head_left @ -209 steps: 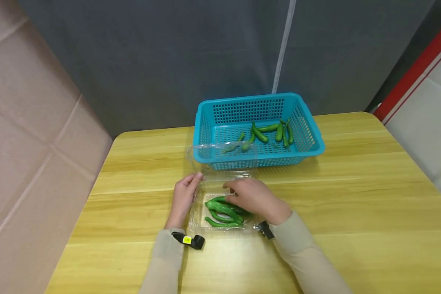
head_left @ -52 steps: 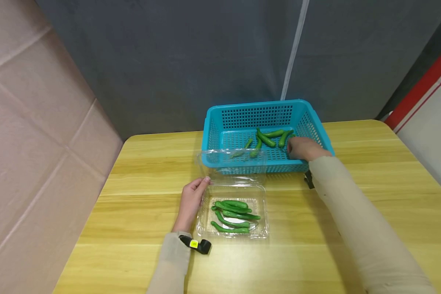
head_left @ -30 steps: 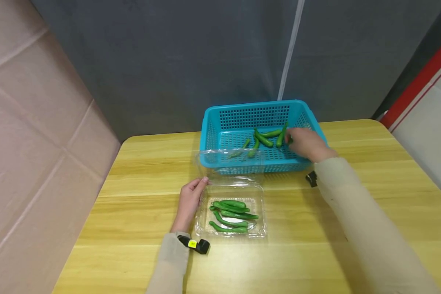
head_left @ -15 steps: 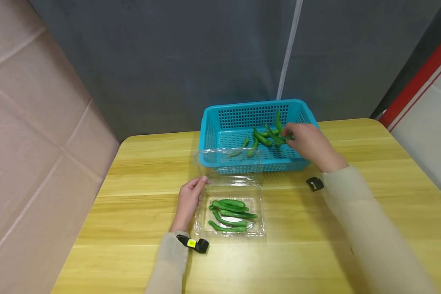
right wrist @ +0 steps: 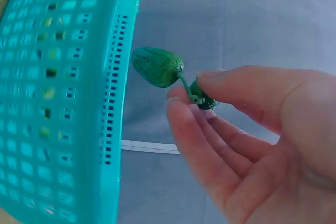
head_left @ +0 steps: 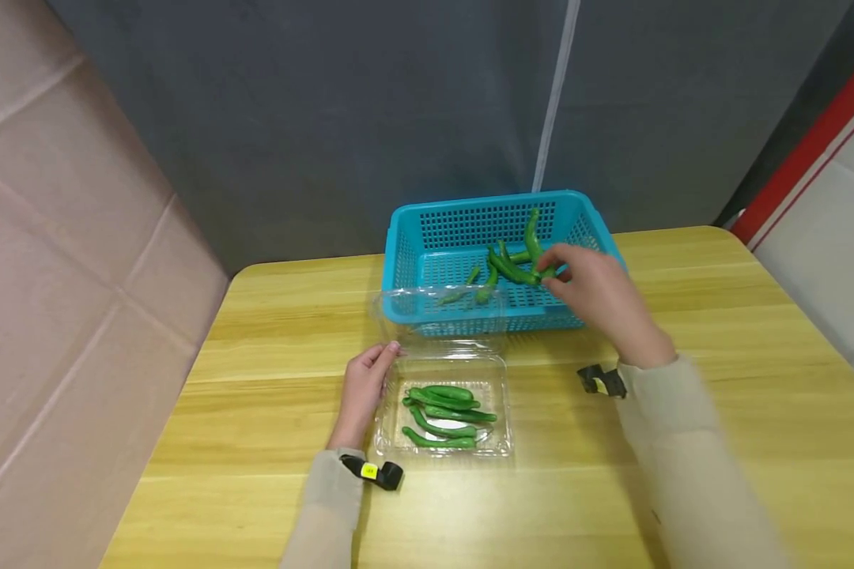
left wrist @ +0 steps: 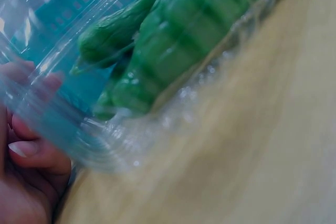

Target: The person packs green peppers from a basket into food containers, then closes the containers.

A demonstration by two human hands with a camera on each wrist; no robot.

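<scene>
At the basket's right side, my right hand (head_left: pixel 598 288) pinches green peppers between thumb and fingertips. In the right wrist view, one green pepper (right wrist: pixel 157 67) hangs out past the fingers, and a second (right wrist: pixel 206 98) sits between thumb and fingers. My left hand (head_left: pixel 363 393) pinches the left edge of a clear plastic clamshell box (head_left: pixel 507 395) near its hinge. Several green peppers (head_left: pixel 455 414) lie side by side in its base. Its raised lid (head_left: pixel 427 322) leans against the front of the blue basket (head_left: pixel 470 209), where more peppers (head_left: pixel 489 283) lie.
Basket and box stand on a yellow wood-grain table (head_left: pixel 270 332). Behind the table hangs a dark grey cloth (head_left: pixel 327 142). A pale padded wall (head_left: pixel 64 316) is on the left, and a red-edged white panel (head_left: pixel 833 221) on the right.
Since seven seconds ago, the right hand has gone from the box to the basket. In the last second it has taken up peppers and drawn back slightly. The left hand stays at the box.
</scene>
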